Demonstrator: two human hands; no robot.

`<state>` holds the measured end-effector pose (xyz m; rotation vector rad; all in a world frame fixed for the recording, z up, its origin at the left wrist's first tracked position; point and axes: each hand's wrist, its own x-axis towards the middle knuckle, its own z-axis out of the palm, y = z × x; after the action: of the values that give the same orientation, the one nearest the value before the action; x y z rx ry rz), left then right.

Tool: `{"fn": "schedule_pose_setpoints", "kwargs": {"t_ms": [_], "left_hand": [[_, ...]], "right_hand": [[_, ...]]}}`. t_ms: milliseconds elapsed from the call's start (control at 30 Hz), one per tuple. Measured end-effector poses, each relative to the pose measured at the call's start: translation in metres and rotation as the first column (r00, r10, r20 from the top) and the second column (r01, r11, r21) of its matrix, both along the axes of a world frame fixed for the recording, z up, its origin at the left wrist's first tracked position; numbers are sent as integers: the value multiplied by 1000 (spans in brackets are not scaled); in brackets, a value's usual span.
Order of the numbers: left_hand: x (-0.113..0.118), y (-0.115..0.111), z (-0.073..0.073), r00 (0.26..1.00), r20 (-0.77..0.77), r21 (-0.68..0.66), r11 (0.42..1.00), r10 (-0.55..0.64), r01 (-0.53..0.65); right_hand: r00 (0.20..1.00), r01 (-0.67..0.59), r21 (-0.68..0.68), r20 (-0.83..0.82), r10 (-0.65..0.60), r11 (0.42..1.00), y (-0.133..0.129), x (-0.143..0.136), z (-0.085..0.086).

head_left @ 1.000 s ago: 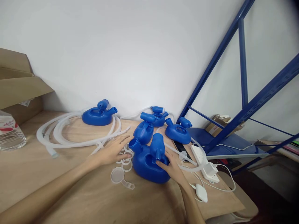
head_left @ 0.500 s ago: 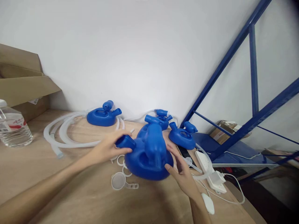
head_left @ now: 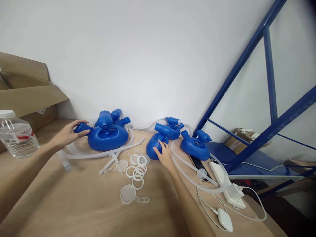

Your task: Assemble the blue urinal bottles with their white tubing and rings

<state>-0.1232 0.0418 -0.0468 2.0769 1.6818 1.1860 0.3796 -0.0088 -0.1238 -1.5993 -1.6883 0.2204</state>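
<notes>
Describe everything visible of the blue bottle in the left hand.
The blue bottle looks like plastic: a rounded body, a loop handle, and a spout pointing left, gripped by the left hand. A bulbous blue piece sits at the handle. The bottle is roughly level, before another blue bottle; whether it rests on the hoses is unclear.

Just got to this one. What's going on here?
A person's left hand grips the spout of a blue plastic jug with a looped handle, which stands in front of another blue jug. The right hand touches a third blue plastic jug, nearer the middle. Thin whitish plastic rings and a round translucent cap with a strap lie on the wooden table.
</notes>
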Motion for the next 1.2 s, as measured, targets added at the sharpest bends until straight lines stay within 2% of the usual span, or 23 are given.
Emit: {"fn": "schedule_pose_setpoints", "kwargs": {"t_ms": [133, 300, 467, 600, 700, 833, 900, 967, 1100, 1200], "left_hand": [[-4, 7, -13, 997, 74, -100, 995, -20, 27], [-23, 20, -15, 1000, 2, -113, 994, 11, -11], [-31, 23, -11, 978, -151, -18, 989, 144, -148], [-8, 3, -12, 943, -184, 185, 952, 277, -244], [23, -23, -12, 947, -212, 333, 929, 241, -162], [65, -59, -16, 932, -362, 378, 915, 9, 138], [79, -72, -25, 895, -434, 351, 897, -97, 267], [86, -79, -41, 848, -501, 297, 887, -170, 354], [84, -85, -82, 784, -571, 174, 897, -244, 406], [83, -91, -109, 754, -599, 164, 880, -271, 446]], "right_hand": [[1000, 8, 32, 23, -8, 999, 9, -6, -7], [998, -47, 45, 51, 44, 998, -20, 12, -9], [998, -23, 34, 55, 21, 999, -51, 21, -2], [993, 104, 42, 60, -106, 994, -49, 13, 8], [992, 122, 23, 11, -122, 992, -39, 8, 13], [994, 95, 33, -54, -93, 995, -28, 10, 18], [993, 87, 49, -84, -83, 995, -23, 13, 20], [992, 71, 63, -111, -64, 995, -14, 14, 21], [986, 21, 79, -166, -7, 997, 18, 9, 17], [979, -21, 86, -203, 38, 996, 52, 1, 10]]}}
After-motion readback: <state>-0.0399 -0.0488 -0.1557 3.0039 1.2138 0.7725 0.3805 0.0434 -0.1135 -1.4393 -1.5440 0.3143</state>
